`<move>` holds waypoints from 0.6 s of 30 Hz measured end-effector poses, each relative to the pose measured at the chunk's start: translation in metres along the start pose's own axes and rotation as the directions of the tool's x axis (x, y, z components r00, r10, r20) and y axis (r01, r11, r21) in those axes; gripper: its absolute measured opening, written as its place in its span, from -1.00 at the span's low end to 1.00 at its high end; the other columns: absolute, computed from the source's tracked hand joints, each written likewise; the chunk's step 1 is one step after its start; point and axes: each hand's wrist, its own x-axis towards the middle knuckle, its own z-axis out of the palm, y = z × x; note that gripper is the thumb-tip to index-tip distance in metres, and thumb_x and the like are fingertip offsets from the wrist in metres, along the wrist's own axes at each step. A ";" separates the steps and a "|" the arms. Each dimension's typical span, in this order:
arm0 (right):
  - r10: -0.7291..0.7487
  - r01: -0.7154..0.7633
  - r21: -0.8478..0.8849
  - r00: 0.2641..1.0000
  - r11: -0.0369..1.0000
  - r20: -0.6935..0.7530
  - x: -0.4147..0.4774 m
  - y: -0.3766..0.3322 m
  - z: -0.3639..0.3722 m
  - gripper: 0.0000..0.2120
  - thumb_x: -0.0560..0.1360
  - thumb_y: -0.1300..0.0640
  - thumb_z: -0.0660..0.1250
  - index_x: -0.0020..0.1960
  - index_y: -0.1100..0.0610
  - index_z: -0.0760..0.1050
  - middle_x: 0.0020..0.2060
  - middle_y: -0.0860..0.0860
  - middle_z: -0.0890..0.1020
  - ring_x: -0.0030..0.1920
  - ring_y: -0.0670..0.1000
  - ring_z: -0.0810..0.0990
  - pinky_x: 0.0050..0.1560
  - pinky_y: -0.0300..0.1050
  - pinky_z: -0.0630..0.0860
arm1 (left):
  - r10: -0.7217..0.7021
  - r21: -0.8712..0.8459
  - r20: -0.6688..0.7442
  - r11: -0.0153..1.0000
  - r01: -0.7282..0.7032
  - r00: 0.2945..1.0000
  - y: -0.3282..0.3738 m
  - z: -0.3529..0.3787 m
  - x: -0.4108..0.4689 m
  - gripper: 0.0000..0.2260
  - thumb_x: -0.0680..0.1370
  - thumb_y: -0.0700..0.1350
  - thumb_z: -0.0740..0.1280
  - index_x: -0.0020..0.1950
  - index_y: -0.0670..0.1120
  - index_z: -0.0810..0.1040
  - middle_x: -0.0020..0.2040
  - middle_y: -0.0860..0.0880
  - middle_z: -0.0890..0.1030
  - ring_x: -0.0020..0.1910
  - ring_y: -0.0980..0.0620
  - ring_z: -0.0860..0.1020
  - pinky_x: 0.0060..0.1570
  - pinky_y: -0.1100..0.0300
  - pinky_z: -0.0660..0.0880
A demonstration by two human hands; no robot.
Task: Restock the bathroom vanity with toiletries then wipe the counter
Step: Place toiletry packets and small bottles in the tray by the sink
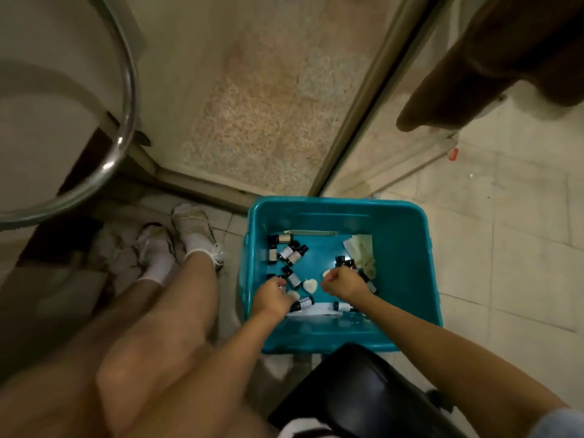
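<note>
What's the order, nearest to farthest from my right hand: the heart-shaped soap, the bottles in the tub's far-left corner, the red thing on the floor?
From the right hand:
1. Heart-shaped soap, just left of it.
2. Bottles, in the far-left corner of the tub.
3. Red thing, on the floor beyond the tub, right side.

Pale tiled floor [505,248], speckled shower base [268,105]
</note>
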 end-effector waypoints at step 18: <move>0.119 -0.158 -0.315 0.983 0.936 -0.138 0.128 -0.014 0.130 -0.56 0.54 0.12 0.27 0.37 0.21 0.26 0.29 0.18 0.40 0.30 0.16 0.39 0.17 0.00 0.43 | -0.002 -0.097 0.117 0.995 0.013 0.993 -0.035 0.018 0.065 -0.55 0.54 -0.21 0.32 0.42 -0.12 0.31 0.35 -0.08 0.44 0.29 -0.06 0.44 0.10 0.26 0.34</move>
